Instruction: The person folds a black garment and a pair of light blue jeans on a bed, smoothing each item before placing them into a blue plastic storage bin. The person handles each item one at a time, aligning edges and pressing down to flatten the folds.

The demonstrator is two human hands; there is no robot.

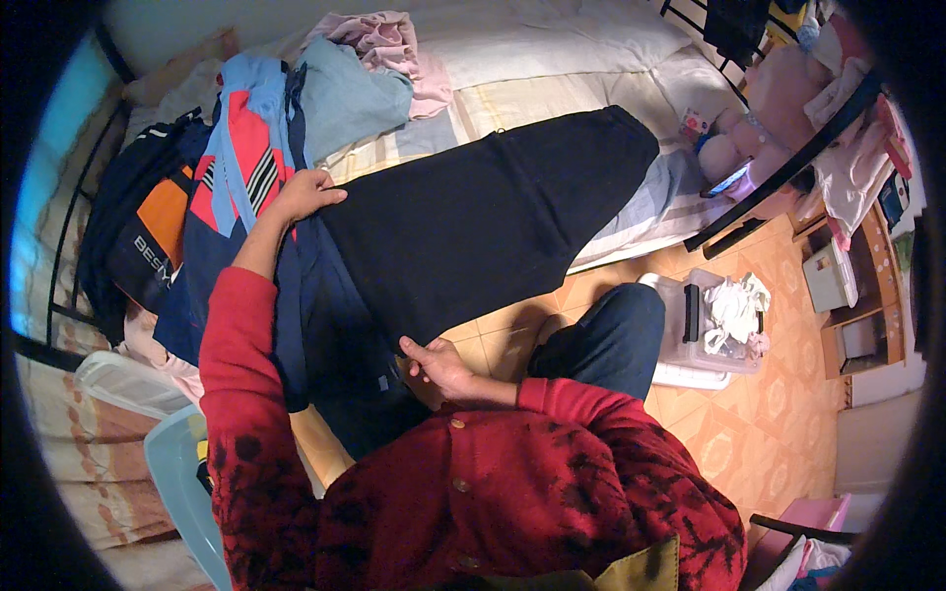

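Observation:
A black garment, seemingly folded trousers, lies stretched from my lap side across the bed's edge. My left hand pinches its upper left corner between thumb and fingers. At its lower corner, near my body, my right hand grips the edge, with the fingers partly hidden. Directly left of the black cloth are a dark blue garment and a light blue, red and navy jacket. Further left lies a dark jacket with an orange panel. Above my left hand is a grey-green cloth beside a crumpled pink cloth.
The bed has a black metal frame. A lit phone stands near plush toys at its right. Clear plastic boxes, one holding white cloth, are on the tiled floor. A blue tub is at lower left.

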